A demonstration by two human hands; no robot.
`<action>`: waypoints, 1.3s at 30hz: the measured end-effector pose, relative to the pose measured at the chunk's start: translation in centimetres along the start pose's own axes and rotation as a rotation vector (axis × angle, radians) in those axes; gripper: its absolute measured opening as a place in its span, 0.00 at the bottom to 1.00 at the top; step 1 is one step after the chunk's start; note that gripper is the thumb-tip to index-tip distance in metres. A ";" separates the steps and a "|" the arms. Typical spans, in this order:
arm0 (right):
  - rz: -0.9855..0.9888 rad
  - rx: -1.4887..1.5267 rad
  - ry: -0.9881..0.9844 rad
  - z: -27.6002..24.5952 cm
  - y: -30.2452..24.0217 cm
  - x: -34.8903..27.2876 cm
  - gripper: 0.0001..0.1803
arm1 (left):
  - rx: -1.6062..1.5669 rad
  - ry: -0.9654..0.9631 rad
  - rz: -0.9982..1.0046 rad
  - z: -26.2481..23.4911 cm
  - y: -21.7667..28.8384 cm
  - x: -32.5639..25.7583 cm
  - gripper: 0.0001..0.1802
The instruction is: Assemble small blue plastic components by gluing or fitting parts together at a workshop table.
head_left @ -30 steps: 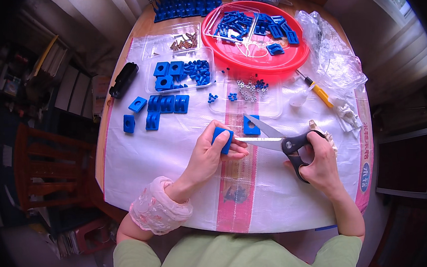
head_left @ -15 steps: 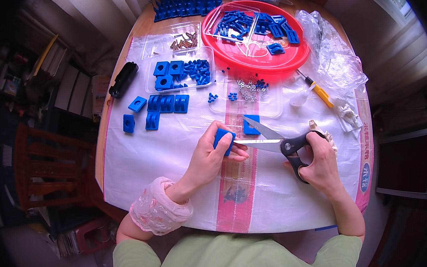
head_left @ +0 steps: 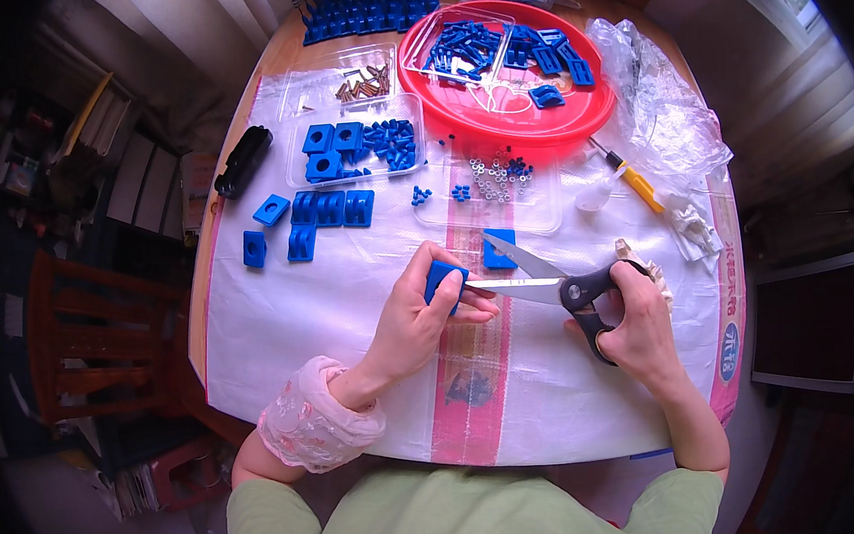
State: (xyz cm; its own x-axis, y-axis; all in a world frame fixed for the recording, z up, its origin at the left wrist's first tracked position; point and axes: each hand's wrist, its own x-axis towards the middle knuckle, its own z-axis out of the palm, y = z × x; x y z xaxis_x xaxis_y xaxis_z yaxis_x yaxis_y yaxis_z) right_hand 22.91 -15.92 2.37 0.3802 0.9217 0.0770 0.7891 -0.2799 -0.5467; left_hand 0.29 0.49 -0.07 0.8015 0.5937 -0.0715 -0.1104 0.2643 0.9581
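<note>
Blue block [head_left: 438, 273] sits pinched between the thumb and fingers of your left hand [head_left: 406, 314], just left of the spread scissors [head_left: 575, 292] that the fingers of your right hand [head_left: 643, 335] grasp.

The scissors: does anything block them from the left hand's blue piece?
Nothing visible does. In the right hand, the scissors reach right up to the blue piece in the left hand; contact is unclear.

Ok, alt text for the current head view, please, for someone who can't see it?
Left hand grips a blue block; right hand holds open scissors, one blade pointing at the block. Beyond are clear trays of small parts and a red basin.
</note>
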 end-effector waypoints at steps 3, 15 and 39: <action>0.012 0.005 0.007 0.0 0.0 -0.1 0.29 | -0.006 0.009 0.011 0.2 0.1 -0.1 0.11; 0.018 0.042 0.034 0.0 -0.1 0.1 0.29 | -0.158 0.030 -0.114 0.6 0.1 -0.4 0.11; -0.061 -0.008 0.120 0.6 0.5 0.0 0.29 | -0.456 0.127 -0.252 -0.4 0.2 0.2 0.12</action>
State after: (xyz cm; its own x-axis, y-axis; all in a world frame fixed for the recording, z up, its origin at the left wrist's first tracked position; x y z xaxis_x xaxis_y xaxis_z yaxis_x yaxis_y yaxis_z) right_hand 22.96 -15.93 1.61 0.3865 0.8982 0.2095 0.8159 -0.2271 -0.5317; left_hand 0.25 0.96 0.03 0.7619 0.5488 -0.3441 -0.1904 0.6975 0.6908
